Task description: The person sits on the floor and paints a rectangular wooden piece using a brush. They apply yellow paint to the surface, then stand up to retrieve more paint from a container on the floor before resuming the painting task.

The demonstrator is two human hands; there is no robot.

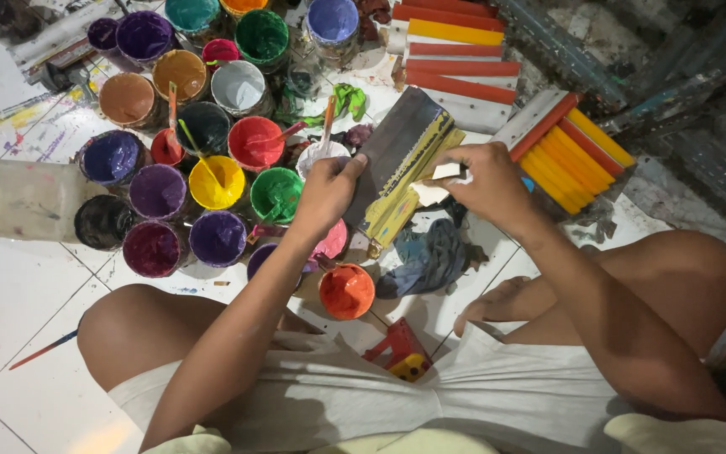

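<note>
The person sits cross-legged on the white tiled floor (10,286), and between both hands is a squeegee (401,164), a dark flat blade with a yellow-smeared wooden handle, tilted up over a crumpled blue rag (426,256). The left hand (327,192) has its grip wrapped round the near edge of the blade, fingers pressed onto the dark face. The right hand (485,181) pinches a small pale card (447,172) between thumb and fingers, its edge laid against the handle's painted side (scraping, by the look of it). To my eye the squeegee is light and stiff, the blade a bit flexible and likely slick where paint is wet, so the wooden handle or a dry stretch of the blade is the safer place to hold it. Open paint tubs (216,181) crowd the floor just beside the left hand, purple, green, yellow, red; an orange tub (346,290) sits near the knee. More squeegees (577,147) with red and yellow handles lie stacked beyond the right hand
</note>
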